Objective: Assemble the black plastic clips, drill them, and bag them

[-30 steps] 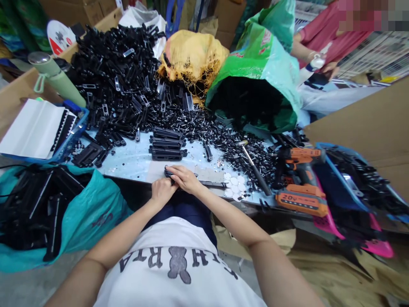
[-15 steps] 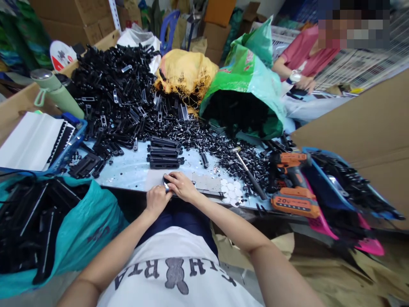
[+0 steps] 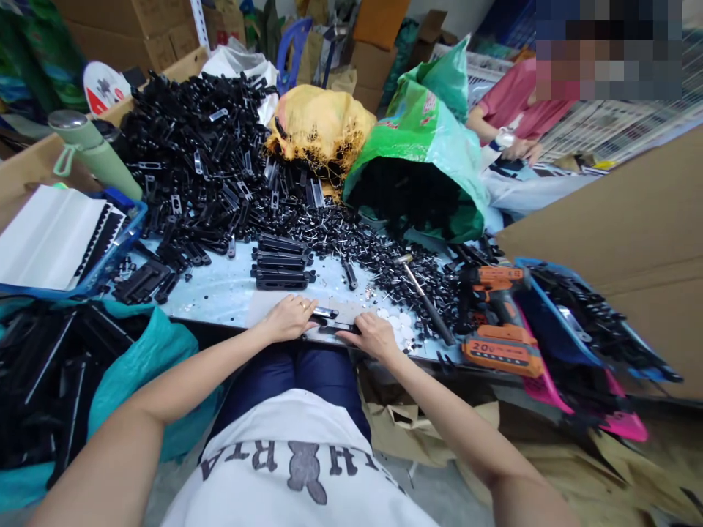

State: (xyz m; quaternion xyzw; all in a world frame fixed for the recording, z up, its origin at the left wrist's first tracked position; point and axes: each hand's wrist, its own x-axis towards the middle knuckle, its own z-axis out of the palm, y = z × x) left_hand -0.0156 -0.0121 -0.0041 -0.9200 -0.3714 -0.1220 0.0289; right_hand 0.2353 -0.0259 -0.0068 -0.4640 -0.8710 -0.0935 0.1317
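Observation:
At the table's front edge, my left hand (image 3: 290, 318) is closed on a small black-and-silver part (image 3: 325, 312), whose end sticks out to the right past the fingers. My right hand (image 3: 376, 335) pinches the right end of a slim black bar (image 3: 341, 327), which lies just below that part; the bar's left end runs close to my left fingers. Beneath both is a flat grey plate (image 3: 351, 311). Just behind my left hand, several long black slotted housings (image 3: 283, 279) lie stacked in a row. One small black piece (image 3: 350, 275) rests alone behind the plate.
A large heap of black parts (image 3: 192, 154) and small pins covers the back. On the right are a hammer (image 3: 425, 300), an orange cordless drill (image 3: 502, 318) and a blue basket (image 3: 582, 322). A green sack (image 3: 439, 154) gapes behind. A person in pink works at the back right.
My hands, together before, have moved apart. The left has shifted right and forward with the small part; the right has moved right and down onto the slim black bar.

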